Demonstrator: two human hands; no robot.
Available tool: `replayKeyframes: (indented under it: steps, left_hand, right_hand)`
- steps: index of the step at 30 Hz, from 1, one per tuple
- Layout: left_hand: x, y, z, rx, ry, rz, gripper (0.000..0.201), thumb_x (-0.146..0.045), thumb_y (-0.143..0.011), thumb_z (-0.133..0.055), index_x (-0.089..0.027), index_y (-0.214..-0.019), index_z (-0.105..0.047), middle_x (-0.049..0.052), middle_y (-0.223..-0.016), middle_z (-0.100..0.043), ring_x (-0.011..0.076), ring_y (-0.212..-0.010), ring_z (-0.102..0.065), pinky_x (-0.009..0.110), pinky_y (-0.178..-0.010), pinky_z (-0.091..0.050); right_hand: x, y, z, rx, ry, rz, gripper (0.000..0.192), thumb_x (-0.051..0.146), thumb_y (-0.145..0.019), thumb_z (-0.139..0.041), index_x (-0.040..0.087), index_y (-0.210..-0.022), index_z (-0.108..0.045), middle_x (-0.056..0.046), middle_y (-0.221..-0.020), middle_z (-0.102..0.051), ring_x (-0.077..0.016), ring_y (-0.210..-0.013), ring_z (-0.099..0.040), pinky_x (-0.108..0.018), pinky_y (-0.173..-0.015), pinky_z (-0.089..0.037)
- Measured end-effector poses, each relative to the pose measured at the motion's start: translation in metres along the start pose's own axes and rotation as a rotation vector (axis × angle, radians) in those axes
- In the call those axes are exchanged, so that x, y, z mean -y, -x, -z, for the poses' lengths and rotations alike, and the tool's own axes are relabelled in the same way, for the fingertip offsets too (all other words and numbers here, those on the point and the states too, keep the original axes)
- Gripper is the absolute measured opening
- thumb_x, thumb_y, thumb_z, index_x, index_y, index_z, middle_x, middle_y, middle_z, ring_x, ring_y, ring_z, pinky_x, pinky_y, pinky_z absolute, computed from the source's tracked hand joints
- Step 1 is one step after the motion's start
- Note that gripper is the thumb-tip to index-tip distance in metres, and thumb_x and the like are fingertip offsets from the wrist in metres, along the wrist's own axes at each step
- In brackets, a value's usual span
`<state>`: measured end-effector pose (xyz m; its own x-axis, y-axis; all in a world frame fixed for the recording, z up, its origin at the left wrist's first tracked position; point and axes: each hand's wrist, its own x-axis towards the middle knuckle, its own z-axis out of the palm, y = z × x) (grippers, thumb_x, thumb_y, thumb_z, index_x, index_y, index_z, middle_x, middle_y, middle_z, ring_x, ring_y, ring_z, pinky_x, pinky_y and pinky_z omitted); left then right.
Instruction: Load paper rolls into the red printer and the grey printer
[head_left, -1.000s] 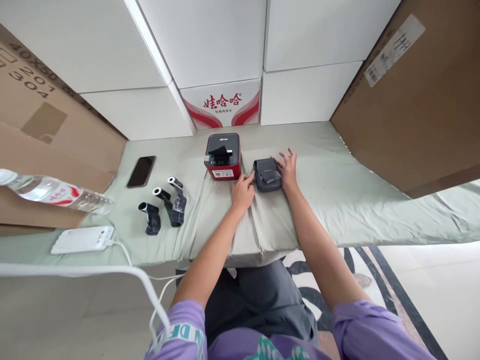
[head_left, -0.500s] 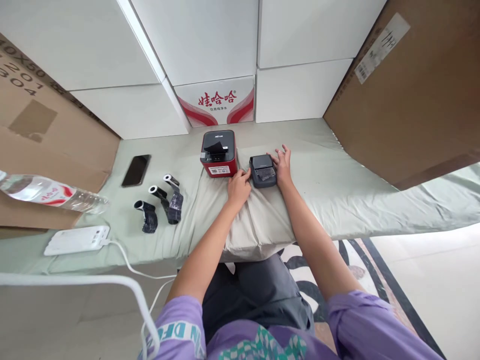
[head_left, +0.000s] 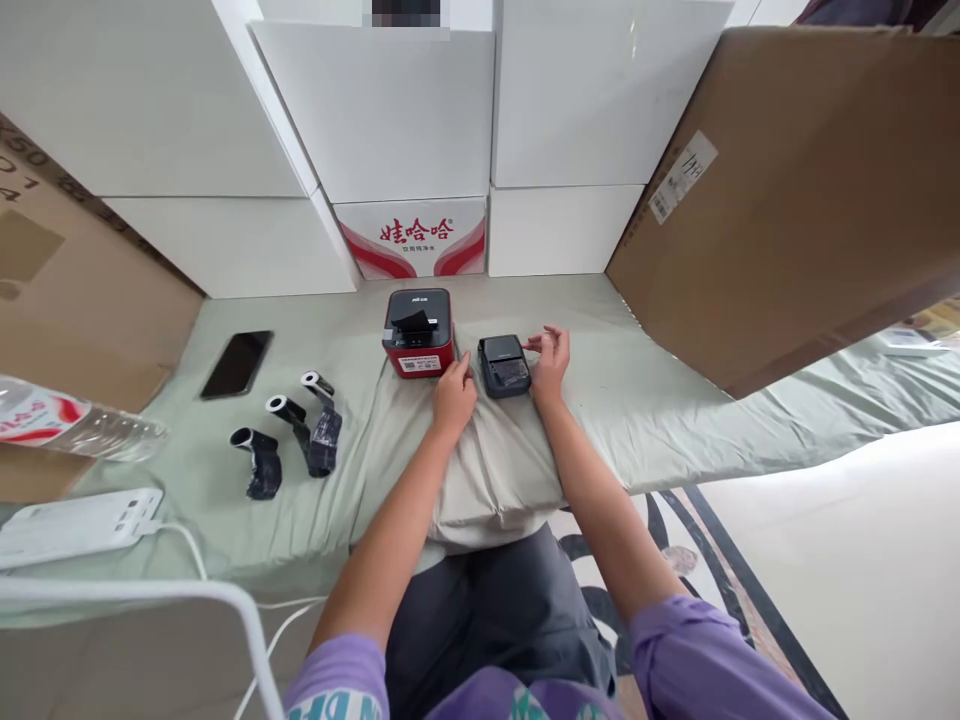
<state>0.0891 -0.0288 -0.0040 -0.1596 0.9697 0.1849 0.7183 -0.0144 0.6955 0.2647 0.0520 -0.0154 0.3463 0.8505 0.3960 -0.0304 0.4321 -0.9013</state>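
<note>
At frame centre, I flank the small black printer (head_left: pixel 504 364) on the bed (head_left: pixel 675 400): left hand (head_left: pixel 453 392) loosely curled beside it, right hand (head_left: pixel 550 352) open, fingertips touching. Next, I judge, a firm grip.

I seem to be in a storeroom. Plain white cartons (head_left: pixel 375 110) and big brown cardboard boxes (head_left: pixel 787 190) are stacked around a table under a pale green cloth (head_left: pixel 675 400).

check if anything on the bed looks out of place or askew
The clear plastic water bottle lies on its side at the left edge, and three black ribbon rolls sit partly unwound. Nothing looks spilled or damaged.
</note>
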Motion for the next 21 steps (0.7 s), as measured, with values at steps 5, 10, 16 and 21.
replayKeyframes:
  steps: [5,10,16,21]
  left_hand:
    - [-0.001,0.0,0.002,0.008,0.034,0.001,0.066,-0.013,-0.089,-0.043,-0.022,-0.153,-0.055,0.008,-0.116,-0.072,0.0224,-0.11,-0.067,0.03,-0.1,-0.053]
    - [-0.001,-0.001,0.002,0.029,0.057,-0.007,0.065,-0.012,-0.09,-0.044,-0.021,-0.153,-0.056,0.007,-0.116,-0.073,0.0225,-0.108,-0.068,0.031,-0.098,-0.053]
    - [0.0,-0.003,0.001,0.011,0.077,0.02,0.063,-0.011,-0.091,-0.045,-0.024,-0.152,-0.057,0.005,-0.115,-0.074,0.0217,-0.11,-0.068,0.029,-0.098,-0.052]
    - [-0.002,-0.004,0.001,0.015,0.072,0.034,0.06,-0.011,-0.092,-0.048,-0.025,-0.148,-0.061,0.004,-0.119,-0.075,0.0215,-0.11,-0.068,0.028,-0.096,-0.052]
  right_hand:
    - [0.013,-0.002,0.002,0.054,-0.164,-0.028,0.036,0.056,-0.093,-0.051,0.027,-0.114,-0.046,-0.001,-0.091,-0.067,-0.022,-0.084,-0.076,-0.045,-0.091,-0.061]
    - [0.017,-0.009,-0.001,0.18,-0.274,-0.065,0.037,0.053,-0.092,-0.056,0.025,-0.115,-0.049,-0.008,-0.113,-0.074,-0.0248,-0.116,-0.073,-0.051,-0.11,-0.052]
    - [0.026,-0.014,0.006,0.323,0.412,0.08,0.025,0.036,-0.091,-0.054,0.02,-0.095,-0.073,-0.014,-0.123,-0.071,-0.0259,-0.124,-0.063,-0.046,-0.111,-0.048]
    - [0.043,-0.034,0.001,0.698,1.036,0.05,0.031,0.022,-0.088,-0.061,0.021,-0.111,-0.082,-0.016,-0.15,-0.053,-0.0331,-0.143,-0.045,-0.048,-0.119,-0.037]
